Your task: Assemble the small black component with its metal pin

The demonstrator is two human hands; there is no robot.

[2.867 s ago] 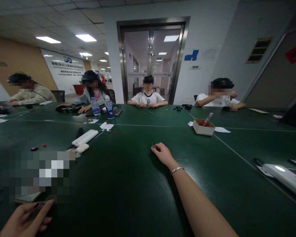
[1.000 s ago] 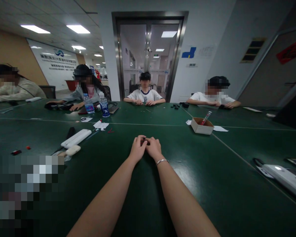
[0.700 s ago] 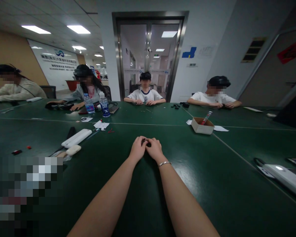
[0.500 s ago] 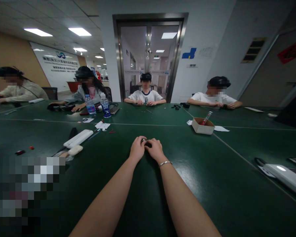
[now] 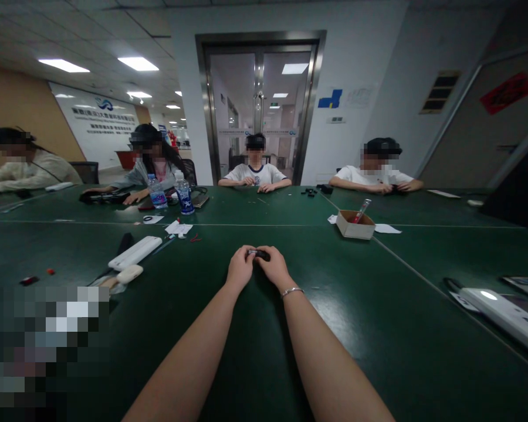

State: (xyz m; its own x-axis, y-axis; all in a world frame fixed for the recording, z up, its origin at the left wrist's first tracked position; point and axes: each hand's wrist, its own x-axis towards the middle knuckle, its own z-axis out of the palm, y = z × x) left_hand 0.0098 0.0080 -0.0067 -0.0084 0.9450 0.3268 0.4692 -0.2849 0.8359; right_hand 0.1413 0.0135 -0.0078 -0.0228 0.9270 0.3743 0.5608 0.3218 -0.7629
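Observation:
Both hands meet over the green table, in the middle of the view. My left hand pinches the left end of a small dark stick-shaped thing with a silvery end. My right hand, with a silver bracelet at the wrist, has its fingers closed round the right end of it. The thing lies crosswise between the hands, just above or on the tabletop. Fingers cover part of it, and it is too small for me to tell its kind.
An open cardboard box with a red-and-clear tube stands ahead right. White power strips lie left and right. Two bottles, paper scraps and small red bits lie beyond. Several people sit across the table.
My left hand has come from the lower left to meet my right hand. Over the last half second the dark thing has come into clearer view between them. The view has shifted slightly.

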